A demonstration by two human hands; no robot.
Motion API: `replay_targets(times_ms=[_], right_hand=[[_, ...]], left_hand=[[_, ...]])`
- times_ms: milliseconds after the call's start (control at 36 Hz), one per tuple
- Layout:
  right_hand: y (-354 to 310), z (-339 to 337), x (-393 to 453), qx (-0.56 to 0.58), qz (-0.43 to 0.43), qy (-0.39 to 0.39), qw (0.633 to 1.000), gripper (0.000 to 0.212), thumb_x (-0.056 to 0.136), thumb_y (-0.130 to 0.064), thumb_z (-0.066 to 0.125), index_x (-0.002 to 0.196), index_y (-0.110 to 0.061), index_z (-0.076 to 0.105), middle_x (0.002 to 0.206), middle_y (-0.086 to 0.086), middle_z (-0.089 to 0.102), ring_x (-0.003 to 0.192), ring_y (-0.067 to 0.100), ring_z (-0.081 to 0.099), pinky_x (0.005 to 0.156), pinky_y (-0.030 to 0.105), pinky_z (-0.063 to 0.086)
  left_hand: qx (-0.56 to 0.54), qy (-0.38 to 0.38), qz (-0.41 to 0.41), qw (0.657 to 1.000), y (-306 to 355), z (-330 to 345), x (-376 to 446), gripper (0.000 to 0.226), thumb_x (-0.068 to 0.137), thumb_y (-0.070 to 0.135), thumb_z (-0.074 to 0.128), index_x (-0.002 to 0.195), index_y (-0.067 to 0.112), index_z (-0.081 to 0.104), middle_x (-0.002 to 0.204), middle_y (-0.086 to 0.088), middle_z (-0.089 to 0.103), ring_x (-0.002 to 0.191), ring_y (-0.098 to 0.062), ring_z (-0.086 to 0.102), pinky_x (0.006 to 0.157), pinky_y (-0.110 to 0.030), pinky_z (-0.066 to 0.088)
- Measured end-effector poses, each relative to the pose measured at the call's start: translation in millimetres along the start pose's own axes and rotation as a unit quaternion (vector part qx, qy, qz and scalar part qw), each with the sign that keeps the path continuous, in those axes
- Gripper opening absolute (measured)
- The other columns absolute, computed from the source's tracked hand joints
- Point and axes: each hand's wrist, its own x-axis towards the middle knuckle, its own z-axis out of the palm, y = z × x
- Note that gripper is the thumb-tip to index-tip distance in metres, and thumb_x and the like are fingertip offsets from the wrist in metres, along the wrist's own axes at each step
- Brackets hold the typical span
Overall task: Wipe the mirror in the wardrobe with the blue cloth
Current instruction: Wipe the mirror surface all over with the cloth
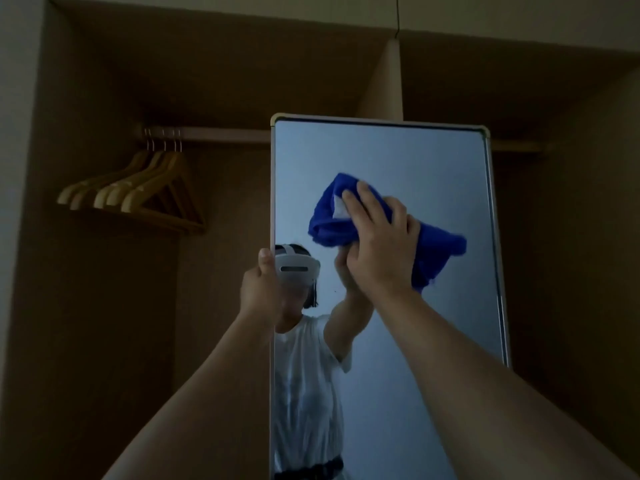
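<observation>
The wardrobe (104,81) fills the view, its rail holding wooden hangers (138,188) at about ten o'clock. The mirror (398,341) stands upright at centre. The left hand (261,289) is closed round its nine o'clock edge, steadying it. The right hand (379,244) presses the bunched blue cloth (332,223) flat against the upper glass — wiping is under way. Next, I judge, the strokes must work down toward six o'clock — the lower glass looks untouched.
</observation>
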Motion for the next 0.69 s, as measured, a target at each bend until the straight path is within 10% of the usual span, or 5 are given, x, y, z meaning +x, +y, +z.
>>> replay_targets(times_ms=[167,306,472,694], right_hand=[[7,0,-51,-0.004,-0.027,0.026,0.999,0.062,0.067,-0.011,0.068,0.128,-0.016,0.06,0.137,0.003,0.054,0.11,0.037,0.056,0.084,0.052,0.046],[21,-8,-22,-0.015,-0.001,-0.004,1.0,0.055,0.079,-0.016,0.045,0.134,-0.017,0.053,0.141,0.004,0.049,0.114,0.037,0.051,0.087,0.052,0.043],[34,-6,36,-0.056,0.131,-0.046,0.989,0.073,0.081,-0.011,0.058,0.146,-0.025,0.026,0.154,0.002,0.025,0.126,0.034,0.034,0.097,0.052,0.034],[39,-7,-2,-0.064,0.102,-0.02,0.992,0.07,0.079,-0.016,0.06,0.145,-0.021,0.035,0.15,0.004,0.036,0.117,0.032,0.044,0.091,0.048,0.04]], left_hand=[[0.039,0.024,0.018,0.999,0,1,4,0.058,0.098,0.046,0.018,0.074,0.005,0.052,0.058,-0.006,0.051,0.055,-0.018,0.052,0.047,-0.025,0.035],[0.022,0.015,0.023,0.999,-3,1,3,0.057,0.098,0.048,0.02,0.064,0.011,0.049,0.058,-0.007,0.05,0.054,-0.018,0.05,0.052,-0.027,0.038],[0.004,0.011,0.011,1.0,-8,4,6,0.059,0.097,0.051,0.021,0.066,0.008,0.047,0.061,-0.011,0.05,0.054,-0.02,0.046,0.06,-0.033,0.04],[-0.01,0.021,0.029,0.999,-11,5,9,0.061,0.097,0.05,0.021,0.062,0.008,0.049,0.061,-0.013,0.051,0.059,-0.026,0.05,0.063,-0.036,0.041]])
